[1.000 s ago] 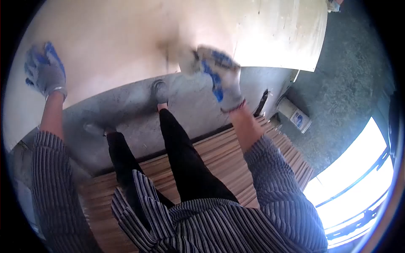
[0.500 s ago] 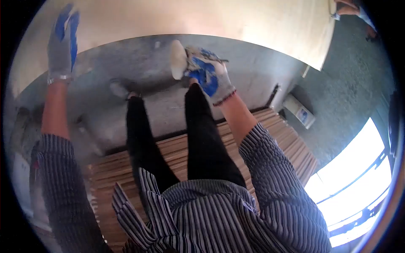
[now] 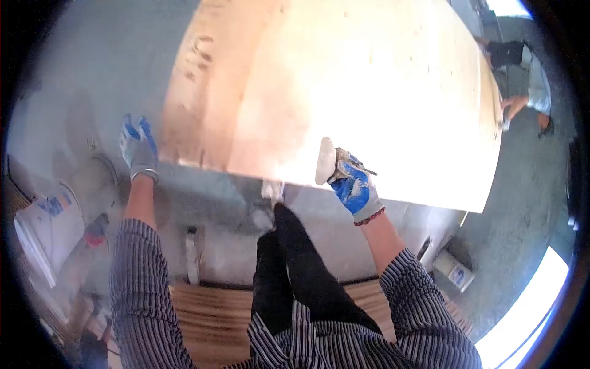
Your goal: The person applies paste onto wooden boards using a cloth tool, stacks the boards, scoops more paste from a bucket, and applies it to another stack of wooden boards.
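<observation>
A large pale plywood sheet [image 3: 264,117] lies in front of me, glaring with light in its middle. Dark marks show near its left edge. My right hand [image 3: 356,184], in a grey and blue glove, is closed around a paste-smeared scraper [image 3: 351,161]. A pale rounded piece [image 3: 326,161], which may be the blade or a lump of putty, sticks out to its left. This hand is over the sheet's near edge. My left hand [image 3: 140,147], gloved alike, has its fingers apart beside the sheet's left corner and holds nothing.
At the right edge of the sheet a person [image 3: 538,80] stands with a hand on or near it. Stacked boards [image 3: 221,320] lie below my legs. A white container [image 3: 453,270] stands on the floor at right; a white bag-like item [image 3: 49,227] is at left.
My view has shifted, so more of the sheet, its left edge and the other person now show. My left hand is now off the sheet, beside its corner. My right hand still grips the scraper.
</observation>
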`<action>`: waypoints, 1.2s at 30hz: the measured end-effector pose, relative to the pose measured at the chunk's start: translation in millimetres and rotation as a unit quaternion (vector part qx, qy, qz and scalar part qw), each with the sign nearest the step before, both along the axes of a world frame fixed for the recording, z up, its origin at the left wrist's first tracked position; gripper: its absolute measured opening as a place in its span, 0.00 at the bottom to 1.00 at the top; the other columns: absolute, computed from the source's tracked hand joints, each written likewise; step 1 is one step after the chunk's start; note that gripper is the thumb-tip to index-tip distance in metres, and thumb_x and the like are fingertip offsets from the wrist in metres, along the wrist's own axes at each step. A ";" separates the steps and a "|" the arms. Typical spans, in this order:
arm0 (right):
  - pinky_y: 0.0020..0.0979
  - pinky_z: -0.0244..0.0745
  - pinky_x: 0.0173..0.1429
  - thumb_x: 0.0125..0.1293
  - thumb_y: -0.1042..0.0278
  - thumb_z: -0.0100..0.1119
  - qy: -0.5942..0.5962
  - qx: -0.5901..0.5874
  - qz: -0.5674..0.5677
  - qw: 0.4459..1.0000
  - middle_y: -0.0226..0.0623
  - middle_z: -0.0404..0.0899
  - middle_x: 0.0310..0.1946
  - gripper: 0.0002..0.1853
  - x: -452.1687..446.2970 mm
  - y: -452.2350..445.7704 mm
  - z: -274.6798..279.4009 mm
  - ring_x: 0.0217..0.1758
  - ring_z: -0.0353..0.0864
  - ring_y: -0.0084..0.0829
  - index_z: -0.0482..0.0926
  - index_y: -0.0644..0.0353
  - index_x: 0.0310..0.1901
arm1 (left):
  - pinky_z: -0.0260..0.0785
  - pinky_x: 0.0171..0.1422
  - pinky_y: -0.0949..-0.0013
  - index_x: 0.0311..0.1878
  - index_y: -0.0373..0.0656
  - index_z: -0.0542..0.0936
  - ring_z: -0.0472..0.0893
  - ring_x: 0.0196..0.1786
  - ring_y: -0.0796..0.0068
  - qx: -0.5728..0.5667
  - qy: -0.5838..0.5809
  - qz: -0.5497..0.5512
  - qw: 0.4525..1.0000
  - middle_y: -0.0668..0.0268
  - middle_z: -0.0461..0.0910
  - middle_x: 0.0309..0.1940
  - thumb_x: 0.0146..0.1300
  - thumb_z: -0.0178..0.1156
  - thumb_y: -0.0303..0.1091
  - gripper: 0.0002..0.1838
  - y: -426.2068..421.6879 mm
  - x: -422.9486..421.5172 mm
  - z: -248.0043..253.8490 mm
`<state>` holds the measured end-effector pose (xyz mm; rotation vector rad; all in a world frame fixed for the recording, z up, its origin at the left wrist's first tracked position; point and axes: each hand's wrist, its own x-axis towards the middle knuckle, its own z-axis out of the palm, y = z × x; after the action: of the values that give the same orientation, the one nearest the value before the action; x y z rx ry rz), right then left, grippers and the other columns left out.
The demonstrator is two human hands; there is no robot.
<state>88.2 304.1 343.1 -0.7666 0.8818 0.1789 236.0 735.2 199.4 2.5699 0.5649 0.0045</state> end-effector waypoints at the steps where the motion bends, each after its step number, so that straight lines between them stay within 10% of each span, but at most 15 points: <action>1: 0.33 0.83 0.52 0.68 0.72 0.54 -0.024 -0.020 0.021 0.999 0.43 0.75 0.51 0.19 -21.2 2.9 0.7 0.52 0.80 0.35 0.68 0.66 0.59 | 0.59 0.69 0.61 0.68 0.36 0.65 0.67 0.68 0.54 -0.008 0.010 0.003 1.000 0.52 0.65 0.68 0.72 0.49 0.43 0.27 -8.2 -35.9 -1.5; 4: 0.29 0.81 0.49 0.69 0.71 0.52 -0.059 -0.027 0.042 0.997 0.41 0.77 0.51 0.16 37.0 22.3 -16.1 0.47 0.81 0.33 0.72 0.65 0.57 | 0.66 0.63 0.56 0.66 0.44 0.69 0.75 0.59 0.48 -0.227 -0.074 -0.037 0.970 0.50 0.75 0.58 0.72 0.45 0.48 0.25 -29.2 -37.7 -20.7; 7: 0.34 0.78 0.47 0.67 0.69 0.53 -0.116 0.001 0.083 0.990 0.38 0.80 0.46 0.17 249.6 62.9 -25.4 0.43 0.81 0.32 0.73 0.62 0.57 | 0.68 0.60 0.58 0.69 0.45 0.66 0.75 0.60 0.47 -0.155 0.202 -0.033 0.966 0.51 0.76 0.58 0.73 0.44 0.46 0.26 -25.7 80.7 39.1; 11: 0.36 0.77 0.52 0.67 0.68 0.52 -0.169 -0.123 0.114 0.971 0.36 0.81 0.44 0.17 469.1 96.8 -47.6 0.44 0.81 0.31 0.74 0.61 0.57 | 0.71 0.56 0.57 0.67 0.49 0.69 0.77 0.56 0.47 -0.163 0.196 -0.063 0.965 0.51 0.80 0.52 0.73 0.43 0.45 0.23 23.5 189.6 14.6; 13: 0.35 0.77 0.55 0.69 0.70 0.53 -0.259 0.012 0.099 0.961 0.40 0.77 0.52 0.19 536.3 91.2 -69.0 0.52 0.78 0.34 0.71 0.62 0.60 | 0.73 0.49 0.54 0.62 0.47 0.73 0.81 0.47 0.45 -0.161 0.112 -0.054 0.979 0.49 0.82 0.43 0.73 0.44 0.46 0.22 30.9 192.4 -3.6; 15: 0.32 0.77 0.55 0.67 0.71 0.55 -0.164 -0.217 0.063 0.960 0.40 0.77 0.54 0.19 609.4 86.9 -103.7 0.53 0.77 0.31 0.71 0.64 0.58 | 0.73 0.50 0.54 0.62 0.47 0.73 0.81 0.48 0.46 -0.153 0.113 -0.062 0.980 0.50 0.81 0.46 0.73 0.44 0.45 0.21 45.1 209.0 -12.7; 16: 0.30 0.77 0.53 0.65 0.71 0.57 -0.051 -0.564 0.311 0.763 0.38 0.78 0.53 0.20 647.0 93.8 -96.3 0.52 0.79 0.29 0.72 0.64 0.58 | 0.73 0.50 0.55 0.62 0.47 0.73 0.81 0.49 0.47 -0.163 0.102 -0.068 0.979 0.50 0.81 0.47 0.73 0.43 0.44 0.21 49.9 219.7 -17.7; 18: 0.28 0.78 0.52 0.63 0.70 0.60 0.076 -0.777 0.489 0.390 0.37 0.79 0.52 0.21 693.5 109.9 -88.5 0.50 0.80 0.28 0.73 0.64 0.57 | 0.74 0.51 0.55 0.62 0.46 0.73 0.80 0.50 0.48 -0.176 0.092 -0.086 0.976 0.52 0.80 0.51 0.73 0.43 0.42 0.20 59.5 233.8 -26.0; 19: 0.27 0.78 0.50 0.61 0.67 0.62 0.014 -0.750 0.432 0.501 0.36 0.81 0.49 0.21 702.3 116.4 -94.2 0.47 0.82 0.27 0.75 0.63 0.55 | 0.74 0.51 0.55 0.62 0.46 0.73 0.80 0.50 0.48 -0.174 0.096 -0.087 0.976 0.52 0.80 0.51 0.73 0.43 0.42 0.20 63.5 236.0 -27.4; 20: 0.26 0.78 0.48 0.59 0.63 0.64 -0.047 -0.708 0.365 0.603 0.35 0.83 0.47 0.21 702.6 122.9 -100.8 0.44 0.83 0.26 0.78 0.62 0.53 | 0.74 0.50 0.55 0.61 0.45 0.73 0.80 0.50 0.47 -0.186 0.110 -0.087 0.972 0.52 0.80 0.50 0.73 0.43 0.41 0.20 67.6 237.4 -26.9; 25: 0.26 0.76 0.44 0.60 0.54 0.66 -0.057 -0.715 0.435 0.544 0.35 0.85 0.35 0.18 624.7 194.1 -79.0 0.35 0.82 0.25 0.83 0.60 0.42 | 0.73 0.50 0.55 0.61 0.44 0.72 0.80 0.48 0.47 -0.192 0.105 -0.125 0.968 0.51 0.80 0.49 0.73 0.44 0.41 0.19 101.6 248.7 -35.8; 26: 0.34 0.76 0.46 0.60 0.49 0.63 -0.146 -0.713 0.426 0.537 0.39 0.84 0.35 0.16 590.4 181.2 -106.2 0.41 0.82 0.40 0.83 0.52 0.39 | 0.73 0.52 0.54 0.61 0.45 0.72 0.80 0.50 0.47 -0.226 0.161 -0.094 0.956 0.51 0.80 0.49 0.73 0.44 0.43 0.20 103.9 244.9 -23.9; 31: 0.34 0.76 0.57 0.61 0.77 0.50 -0.335 -0.680 0.490 0.430 0.33 0.80 0.52 0.24 303.7 226.8 -108.4 0.55 0.79 0.37 0.76 0.46 0.58 | 0.72 0.53 0.54 0.61 0.46 0.72 0.79 0.51 0.47 -0.200 0.135 -0.101 0.965 0.51 0.80 0.49 0.74 0.40 0.47 0.22 74.0 129.6 -46.7; 32: 0.36 0.75 0.59 0.59 0.77 0.51 -0.322 -0.643 0.493 0.489 0.35 0.79 0.53 0.25 249.4 242.3 -106.5 0.57 0.77 0.39 0.76 0.47 0.59 | 0.72 0.52 0.54 0.59 0.46 0.73 0.79 0.50 0.47 -0.202 0.098 -0.106 0.969 0.51 0.80 0.48 0.74 0.39 0.47 0.22 71.3 110.3 -58.4; 36: 0.42 0.73 0.61 0.53 0.61 0.65 -0.201 -0.659 0.573 0.444 0.37 0.74 0.60 0.34 50.8 321.2 -146.3 0.60 0.73 0.44 0.70 0.49 0.64 | 0.71 0.52 0.54 0.55 0.45 0.74 0.79 0.49 0.46 -0.194 0.063 -0.120 0.972 0.51 0.80 0.47 0.74 0.39 0.49 0.22 99.7 58.2 -95.8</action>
<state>139.1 625.3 196.8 -2.7410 -0.3801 0.4741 294.2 834.8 103.7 2.2468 0.2624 -0.3220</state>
